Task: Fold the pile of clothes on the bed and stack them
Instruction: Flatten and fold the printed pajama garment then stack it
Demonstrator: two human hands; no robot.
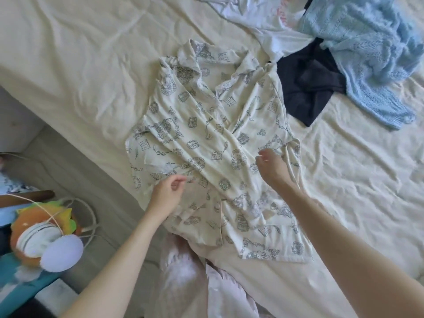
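A cream pyjama shirt with a grey-blue print lies spread on the bed sheet, collar at the far end and front facing up. Both short sleeves lie turned in over the body. My left hand hovers over the shirt's left side near the folded sleeve, its fingers loosely curled and holding nothing that I can see. My right hand hangs over the right side by the other sleeve, fingers loosely bent downward, with no cloth in its grip.
A loose pile lies at the far right: a white garment, a dark navy garment and a light blue knit. Pale pink cloth is at the near bed edge. An orange plush toy sits left, beside the grey floor.
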